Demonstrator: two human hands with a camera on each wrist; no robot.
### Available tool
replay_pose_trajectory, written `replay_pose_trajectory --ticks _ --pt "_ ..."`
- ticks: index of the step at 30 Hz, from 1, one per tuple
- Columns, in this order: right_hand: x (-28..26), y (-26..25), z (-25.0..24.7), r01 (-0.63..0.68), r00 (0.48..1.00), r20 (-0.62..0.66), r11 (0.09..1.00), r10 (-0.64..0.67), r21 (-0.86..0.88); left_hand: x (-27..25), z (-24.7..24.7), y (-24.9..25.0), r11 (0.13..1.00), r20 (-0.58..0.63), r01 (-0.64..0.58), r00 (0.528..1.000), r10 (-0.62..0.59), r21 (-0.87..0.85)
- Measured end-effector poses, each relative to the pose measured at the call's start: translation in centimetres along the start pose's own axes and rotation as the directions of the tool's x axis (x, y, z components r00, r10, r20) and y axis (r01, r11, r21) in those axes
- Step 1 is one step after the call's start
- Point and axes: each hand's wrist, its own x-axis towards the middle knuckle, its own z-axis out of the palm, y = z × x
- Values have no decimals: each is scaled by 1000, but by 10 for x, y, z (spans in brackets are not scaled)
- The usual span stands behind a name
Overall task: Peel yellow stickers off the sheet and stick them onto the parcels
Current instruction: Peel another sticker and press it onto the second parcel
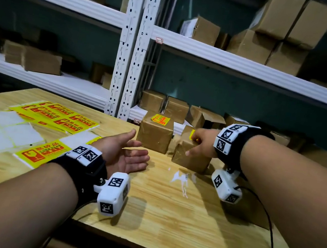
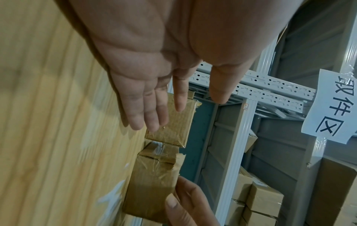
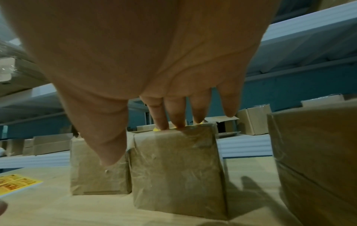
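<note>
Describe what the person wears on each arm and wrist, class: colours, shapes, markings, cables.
Both forearms are bare, no sleeves. Each wrist carries a black strap ringed with white square-code tiles, and beneath it a white boxy camera unit bearing the same codes. Thin black cables trail from both.

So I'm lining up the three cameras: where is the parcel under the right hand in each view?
Head: the parcel under the right hand stands right of centre.
Left wrist: parcel at bottom centre.
Right wrist: parcel at centre, fingertips on top.
Shared landmark: the neighbouring parcel beside it.
</note>
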Motion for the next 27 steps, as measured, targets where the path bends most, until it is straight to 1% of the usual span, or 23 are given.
replay_pose_trajectory --ticks 3,6,9,13,16,18,20,22,25,27 --pt "8 -3 0 -25 1000 -8 999 26 43 3 -2 -1 1000 6 0 1000 0 11" --pt "15 -11 2 -25 1000 -13 994 26 111 6 -5 -1 1000 11 -4 1000 4 14" --pt "22 -21 4 -12 999 -38 996 16 93 6 -5 -2 1000 18 -8 1000 8 21" --pt "24 -28 -5 15 997 -75 1000 -14 14 5 -5 0 1000 18 -3 1000 3 19" --pt "13 -20 -17 38 988 -148 999 -34 25 4 -5 0 1000 22 -2 1000 1 11" --pt "-7 -11 -22 79 983 -169 996 -70 47 3 -4 0 1000 24 2 1000 -2 11" --pt "-35 -2 -21 142 974 -194 983 -118 116 2 -4 -1 1000 24 7 1000 -7 11" --pt "-63 6 -14 203 963 -224 947 -148 249 1 -4 0 1000 25 7 1000 -7 9" --pt "-103 9 6 281 944 -286 855 -164 437 -5 -1 1 1000 14 8 1000 -8 -1" --pt "-121 6 20 358 913 -375 755 -160 549 -10 3 0 1000 3 2 1000 -2 -4"
